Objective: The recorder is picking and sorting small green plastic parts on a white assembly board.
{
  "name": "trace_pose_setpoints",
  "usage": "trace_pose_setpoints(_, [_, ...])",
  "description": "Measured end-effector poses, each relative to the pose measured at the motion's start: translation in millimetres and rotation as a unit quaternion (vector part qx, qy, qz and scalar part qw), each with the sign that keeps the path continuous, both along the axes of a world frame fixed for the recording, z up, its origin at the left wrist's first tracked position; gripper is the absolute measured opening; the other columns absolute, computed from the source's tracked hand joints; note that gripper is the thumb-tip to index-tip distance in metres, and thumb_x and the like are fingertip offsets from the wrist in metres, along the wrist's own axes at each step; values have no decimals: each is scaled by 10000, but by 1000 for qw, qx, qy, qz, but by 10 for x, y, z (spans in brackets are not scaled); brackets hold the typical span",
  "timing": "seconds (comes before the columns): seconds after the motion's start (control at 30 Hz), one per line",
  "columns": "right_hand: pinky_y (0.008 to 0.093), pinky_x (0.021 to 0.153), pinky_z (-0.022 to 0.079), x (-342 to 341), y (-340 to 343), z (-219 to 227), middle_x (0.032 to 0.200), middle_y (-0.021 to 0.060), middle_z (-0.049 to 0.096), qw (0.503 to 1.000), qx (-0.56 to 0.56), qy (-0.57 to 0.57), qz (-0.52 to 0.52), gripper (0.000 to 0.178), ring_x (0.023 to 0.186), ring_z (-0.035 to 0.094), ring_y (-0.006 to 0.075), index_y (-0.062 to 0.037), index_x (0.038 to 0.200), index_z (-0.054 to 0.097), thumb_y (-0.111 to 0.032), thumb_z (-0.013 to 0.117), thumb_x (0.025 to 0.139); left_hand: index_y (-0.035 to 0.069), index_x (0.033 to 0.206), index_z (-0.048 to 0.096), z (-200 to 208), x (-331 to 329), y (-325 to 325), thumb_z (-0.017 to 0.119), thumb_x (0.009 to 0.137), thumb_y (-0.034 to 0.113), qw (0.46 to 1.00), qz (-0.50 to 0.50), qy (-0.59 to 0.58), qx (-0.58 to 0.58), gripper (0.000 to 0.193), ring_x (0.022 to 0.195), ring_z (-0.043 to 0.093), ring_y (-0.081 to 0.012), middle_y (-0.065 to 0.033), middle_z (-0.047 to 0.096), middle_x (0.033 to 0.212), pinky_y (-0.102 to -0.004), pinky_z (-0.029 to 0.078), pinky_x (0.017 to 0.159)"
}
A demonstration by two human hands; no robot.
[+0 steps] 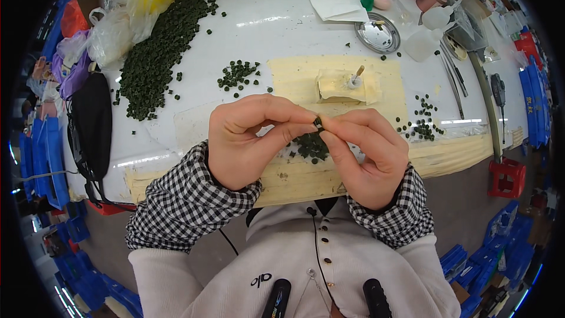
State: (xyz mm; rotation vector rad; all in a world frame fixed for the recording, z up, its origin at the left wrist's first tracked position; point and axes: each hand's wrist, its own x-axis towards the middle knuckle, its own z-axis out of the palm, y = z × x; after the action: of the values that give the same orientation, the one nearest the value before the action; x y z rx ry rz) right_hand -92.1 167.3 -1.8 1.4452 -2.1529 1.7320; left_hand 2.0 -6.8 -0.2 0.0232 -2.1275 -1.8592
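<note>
My left hand and my right hand meet in front of me, above the near part of the table. Between their fingertips they pinch one small dark green part, mostly covered by the fingers. Below them lies a heap of similar dark green parts, partly hidden by the hands. Just beyond the hands stands a block wrapped in cream tape, with a short brownish stick upright in it. A small cluster of green parts lies to its left, another loose group to its right.
A large pile of green parts spreads over the left of the table. Plastic bags and a black pouch line the left edge. At right are a round metal dish, a squeeze bottle and tweezers.
</note>
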Motion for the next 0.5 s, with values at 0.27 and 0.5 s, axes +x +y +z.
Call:
trace_pose_setpoints(0.27, [255,616,510,-11,10,13,879,108,636,1000,7,-3,27,262,725,630,180,26,1022,685,87,699,767,-42,961,666,12,-5,17,634,833,-111,999,1,-14,36,149,854,651,-162,-134,681,936,-261,533,781])
trace_pose_setpoints(0.5, [256,626,512,5,15,-4,897,109,636,1000,13,5,21,274,734,630,188,24,1028,686,86,702,761,-43,971,662,6,-7,39,626,847,-100,996,5,-28,88,141,859,653,-161,-132,680,941,-265,540,785])
